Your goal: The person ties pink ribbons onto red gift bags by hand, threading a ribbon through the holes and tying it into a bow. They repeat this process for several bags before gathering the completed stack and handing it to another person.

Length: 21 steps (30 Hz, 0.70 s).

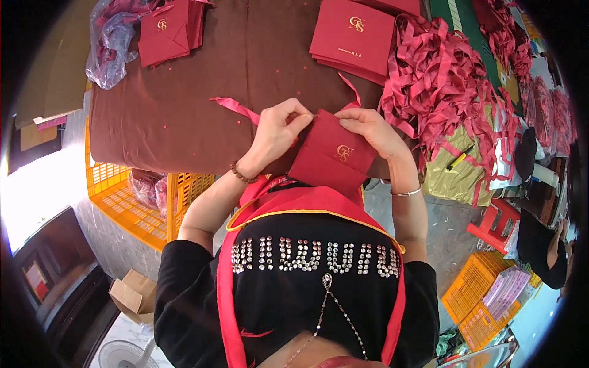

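Two bare hands work in the head view: the left hand (279, 130) and right hand (375, 132) each close a narrow, pinching grip on a flat dark-red paper bag with a gold emblem (328, 147), at eleven and one o'clock. It is at the six o'clock edge of the brown cloth-covered counter (178, 122). Tangled pinkish-red ribbons (429, 80) lie at two o'clock.
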Each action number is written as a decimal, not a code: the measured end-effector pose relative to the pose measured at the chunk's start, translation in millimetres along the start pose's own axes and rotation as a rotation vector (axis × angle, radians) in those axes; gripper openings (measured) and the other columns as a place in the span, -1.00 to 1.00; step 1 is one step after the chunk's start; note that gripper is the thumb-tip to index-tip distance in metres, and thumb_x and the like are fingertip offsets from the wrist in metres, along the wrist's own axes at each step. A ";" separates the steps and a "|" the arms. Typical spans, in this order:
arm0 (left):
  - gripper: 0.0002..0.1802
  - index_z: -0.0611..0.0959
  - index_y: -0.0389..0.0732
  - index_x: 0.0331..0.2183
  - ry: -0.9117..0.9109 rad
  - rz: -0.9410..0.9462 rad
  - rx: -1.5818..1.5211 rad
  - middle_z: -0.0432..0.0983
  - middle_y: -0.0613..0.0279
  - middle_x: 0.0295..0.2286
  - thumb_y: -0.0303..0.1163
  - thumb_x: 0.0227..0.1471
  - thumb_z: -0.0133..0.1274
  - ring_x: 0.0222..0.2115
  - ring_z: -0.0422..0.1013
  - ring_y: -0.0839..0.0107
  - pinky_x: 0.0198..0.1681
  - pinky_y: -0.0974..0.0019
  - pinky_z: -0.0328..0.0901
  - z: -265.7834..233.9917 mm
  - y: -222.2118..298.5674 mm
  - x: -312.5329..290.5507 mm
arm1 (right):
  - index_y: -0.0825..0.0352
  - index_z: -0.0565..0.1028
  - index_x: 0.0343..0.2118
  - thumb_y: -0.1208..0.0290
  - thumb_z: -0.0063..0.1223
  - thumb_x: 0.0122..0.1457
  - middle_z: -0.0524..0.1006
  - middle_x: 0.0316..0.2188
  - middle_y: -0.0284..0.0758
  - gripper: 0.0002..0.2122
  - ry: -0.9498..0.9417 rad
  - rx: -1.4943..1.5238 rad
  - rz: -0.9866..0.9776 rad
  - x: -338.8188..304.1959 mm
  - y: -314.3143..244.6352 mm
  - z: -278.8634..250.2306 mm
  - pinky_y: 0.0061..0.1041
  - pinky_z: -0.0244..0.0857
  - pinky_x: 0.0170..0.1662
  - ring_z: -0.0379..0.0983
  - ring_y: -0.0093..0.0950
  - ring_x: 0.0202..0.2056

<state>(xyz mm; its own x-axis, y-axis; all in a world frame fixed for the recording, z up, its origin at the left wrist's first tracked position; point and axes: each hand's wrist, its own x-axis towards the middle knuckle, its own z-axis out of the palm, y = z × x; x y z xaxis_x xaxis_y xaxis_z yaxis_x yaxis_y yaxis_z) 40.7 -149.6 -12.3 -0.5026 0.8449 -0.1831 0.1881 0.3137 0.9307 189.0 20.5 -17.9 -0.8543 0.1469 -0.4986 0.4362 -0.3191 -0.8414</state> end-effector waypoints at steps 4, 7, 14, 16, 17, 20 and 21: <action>-0.87 0.57 -0.35 -0.46 0.088 -0.148 -0.392 0.48 0.30 -0.60 -0.46 -0.03 0.09 -0.56 0.35 0.64 -0.49 0.51 0.27 -3.0 -4.5 -3.0 | 0.44 0.46 -0.18 0.45 -0.04 0.15 0.50 -0.33 -0.45 -0.77 0.002 0.026 0.020 0.8 -0.5 -0.2 -0.71 0.23 -0.17 0.38 -0.71 -0.29; -0.91 0.56 -0.32 -0.41 0.012 -0.125 -0.299 0.49 0.34 -0.52 -0.50 -0.02 0.08 -0.52 0.36 0.67 -0.43 0.57 0.28 -2.9 -5.1 -4.4 | 0.44 0.46 -0.19 0.45 -0.04 0.15 0.50 -0.33 -0.45 -0.78 0.001 -0.019 0.019 1.0 -1.9 -0.7 -0.71 0.24 -0.17 0.38 -0.71 -0.30; -0.88 0.57 -0.31 -0.47 0.033 0.027 -0.107 0.45 0.19 -0.63 -0.47 -0.10 0.12 -0.59 0.34 0.54 -0.51 0.42 0.23 13.0 1.1 -4.7 | 0.44 0.47 -0.21 0.47 -0.04 0.13 0.50 -0.35 -0.45 -0.79 0.025 -0.008 -0.006 -1.0 -6.1 4.3 -0.71 0.24 -0.18 0.38 -0.71 -0.29; -0.91 0.57 -0.33 -0.47 -0.006 0.069 0.007 0.49 0.26 -0.57 -0.50 -0.07 0.10 -0.51 0.37 0.59 -0.44 0.46 0.25 15.2 6.6 -5.0 | 0.43 0.48 -0.21 0.47 -0.03 0.12 0.50 -0.35 -0.45 -0.80 0.035 -0.002 -0.017 -0.8 -5.4 3.7 -0.70 0.24 -0.18 0.37 -0.71 -0.29; -0.91 0.56 -0.31 -0.49 0.012 0.110 0.040 0.50 0.14 -0.58 -0.49 -0.10 0.10 -0.54 0.42 0.46 -0.46 0.39 0.27 17.5 8.0 -4.8 | 0.43 0.48 -0.22 0.47 -0.03 0.12 0.50 -0.35 -0.45 -0.80 0.039 -0.027 -0.009 -0.6 -3.8 2.2 -0.70 0.24 -0.19 0.37 -0.71 -0.29; -0.91 0.55 -0.30 -0.52 0.059 0.251 0.216 0.48 0.09 -0.60 -0.48 -0.12 0.10 -0.58 0.43 0.31 -0.51 0.33 0.28 21.2 9.4 -5.2 | 0.43 0.49 -0.23 0.47 -0.01 0.11 0.50 -0.36 -0.46 -0.80 0.054 -0.086 0.000 0.5 -1.8 0.4 -0.71 0.23 -0.19 0.37 -0.72 -0.30; -0.91 0.55 -0.30 -0.52 0.059 0.251 0.216 0.48 0.09 -0.60 -0.48 -0.12 0.10 -0.58 0.43 0.31 -0.51 0.33 0.28 22.6 8.9 -5.0 | 0.43 0.50 -0.24 0.47 -0.01 0.11 0.50 -0.36 -0.47 -0.81 0.063 -0.121 0.003 0.6 -1.6 0.5 -0.71 0.23 -0.20 0.37 -0.72 -0.31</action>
<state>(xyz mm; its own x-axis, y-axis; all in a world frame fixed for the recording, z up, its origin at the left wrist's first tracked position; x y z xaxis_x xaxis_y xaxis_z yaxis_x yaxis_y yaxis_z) 64.0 -141.2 -10.3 -0.4649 0.8827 0.0679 0.4836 0.1890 0.8546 187.7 20.6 -16.8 -0.8352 0.2062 -0.5098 0.4726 -0.2048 -0.8572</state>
